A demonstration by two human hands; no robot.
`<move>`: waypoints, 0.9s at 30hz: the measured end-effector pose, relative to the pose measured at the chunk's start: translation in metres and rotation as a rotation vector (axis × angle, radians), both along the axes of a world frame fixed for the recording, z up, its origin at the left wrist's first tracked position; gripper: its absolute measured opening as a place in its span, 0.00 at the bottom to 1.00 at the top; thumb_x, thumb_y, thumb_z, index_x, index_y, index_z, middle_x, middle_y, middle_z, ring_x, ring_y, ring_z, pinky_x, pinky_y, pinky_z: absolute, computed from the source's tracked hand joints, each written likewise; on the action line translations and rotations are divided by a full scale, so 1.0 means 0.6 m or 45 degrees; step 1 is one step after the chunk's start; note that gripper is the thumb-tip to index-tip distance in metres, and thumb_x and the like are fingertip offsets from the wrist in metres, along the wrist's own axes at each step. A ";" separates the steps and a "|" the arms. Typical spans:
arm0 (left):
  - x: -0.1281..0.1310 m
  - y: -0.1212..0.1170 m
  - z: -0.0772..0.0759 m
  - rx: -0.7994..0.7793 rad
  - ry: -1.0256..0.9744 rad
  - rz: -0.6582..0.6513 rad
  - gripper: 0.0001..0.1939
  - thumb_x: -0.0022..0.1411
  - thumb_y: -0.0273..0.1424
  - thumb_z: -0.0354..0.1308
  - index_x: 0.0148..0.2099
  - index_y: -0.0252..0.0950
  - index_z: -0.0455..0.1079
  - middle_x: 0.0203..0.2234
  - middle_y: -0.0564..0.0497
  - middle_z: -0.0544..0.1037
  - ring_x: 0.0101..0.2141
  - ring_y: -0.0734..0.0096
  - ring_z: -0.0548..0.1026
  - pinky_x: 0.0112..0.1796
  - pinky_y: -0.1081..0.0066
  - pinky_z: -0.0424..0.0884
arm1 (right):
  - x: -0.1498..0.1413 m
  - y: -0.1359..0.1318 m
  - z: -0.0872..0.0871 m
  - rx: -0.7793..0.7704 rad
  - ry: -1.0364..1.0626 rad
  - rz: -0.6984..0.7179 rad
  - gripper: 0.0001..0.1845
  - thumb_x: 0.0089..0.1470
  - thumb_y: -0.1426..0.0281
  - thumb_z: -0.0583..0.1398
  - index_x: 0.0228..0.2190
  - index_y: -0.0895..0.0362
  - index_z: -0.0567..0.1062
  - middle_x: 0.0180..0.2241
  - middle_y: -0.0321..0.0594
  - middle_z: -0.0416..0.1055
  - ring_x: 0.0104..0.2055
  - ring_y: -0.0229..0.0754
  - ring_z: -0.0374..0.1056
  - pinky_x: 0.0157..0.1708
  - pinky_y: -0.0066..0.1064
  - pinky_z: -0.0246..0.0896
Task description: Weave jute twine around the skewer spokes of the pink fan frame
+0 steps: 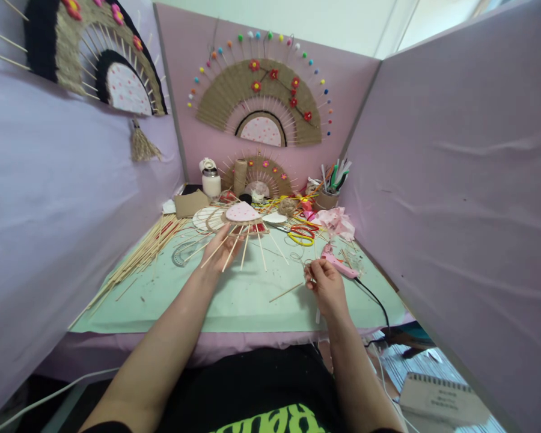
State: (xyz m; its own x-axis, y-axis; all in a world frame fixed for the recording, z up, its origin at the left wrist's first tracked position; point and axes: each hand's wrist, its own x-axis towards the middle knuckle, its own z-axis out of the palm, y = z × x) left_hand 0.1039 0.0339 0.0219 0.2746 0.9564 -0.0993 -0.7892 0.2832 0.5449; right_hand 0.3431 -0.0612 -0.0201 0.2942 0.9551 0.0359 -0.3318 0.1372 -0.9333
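The left fingers (228, 240) grip the half-built stick fan (243, 212) above the bench (162, 313), while the right fingers (313, 273) pinch thin twine (307, 263), whose loose loops could snag the glue gun (340, 264) nearby if pulled.

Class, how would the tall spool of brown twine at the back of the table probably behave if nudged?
The twine spool stands upright and looks taller than wide, so a push near its top would probably tip it. Once down, its round side might let it roll. Its matt, string-like surface suggests a non-slippery grip.
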 end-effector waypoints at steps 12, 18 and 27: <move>-0.004 -0.028 -0.025 -0.059 0.357 -0.084 0.10 0.61 0.23 0.56 0.45 0.28 0.67 0.36 0.41 0.79 0.40 0.61 0.79 0.41 0.68 0.77 | 0.005 0.005 -0.012 -0.095 -0.138 -0.067 0.16 0.42 0.59 0.67 0.25 0.57 0.69 0.22 0.33 0.68 0.21 0.31 0.59 0.16 0.21 0.52; -0.057 -0.078 -0.038 -0.116 0.570 -0.118 0.10 0.57 0.20 0.57 0.43 0.27 0.67 0.38 0.38 0.79 0.41 0.61 0.79 0.45 0.68 0.75 | -0.005 0.005 -0.015 -0.118 -0.169 -0.045 0.15 0.43 0.60 0.66 0.26 0.57 0.70 0.23 0.35 0.69 0.21 0.32 0.60 0.18 0.22 0.54; -0.157 -0.127 -0.011 -0.141 1.022 0.298 0.41 0.49 0.19 0.64 0.63 0.36 0.52 0.56 0.37 0.69 0.49 0.65 0.75 0.55 0.63 0.66 | -0.027 0.006 -0.016 -0.125 -0.253 0.059 0.15 0.44 0.59 0.64 0.26 0.57 0.70 0.23 0.34 0.68 0.20 0.31 0.57 0.16 0.23 0.50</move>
State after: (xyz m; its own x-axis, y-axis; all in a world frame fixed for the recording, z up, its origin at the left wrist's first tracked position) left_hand 0.0094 -0.0420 0.0152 -0.1237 0.9531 -0.2763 -0.2193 0.2453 0.9443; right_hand 0.3267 -0.0575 -0.0299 0.2464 0.9692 -0.0048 -0.1437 0.0316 -0.9891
